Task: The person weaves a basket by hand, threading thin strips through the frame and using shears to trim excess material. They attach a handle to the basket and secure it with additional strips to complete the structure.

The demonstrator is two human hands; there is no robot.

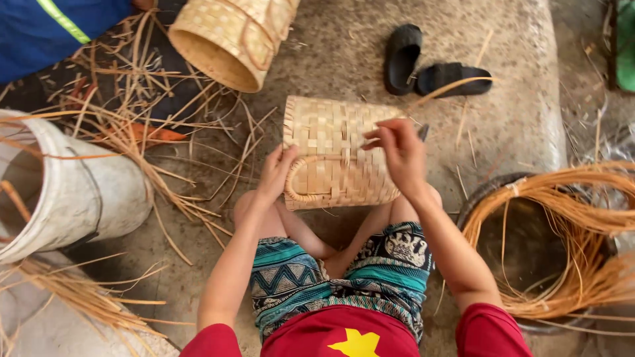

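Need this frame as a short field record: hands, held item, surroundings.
left hand: grips the rim end of the woven basket, by its loop handle
right hand: pinches a strip on the basket's side
basket pose: on its side, across the knees
second basket: on its side, upper left
white bucket: tipped, left
black sandals: on the ground beyond
coiled cane strips: right
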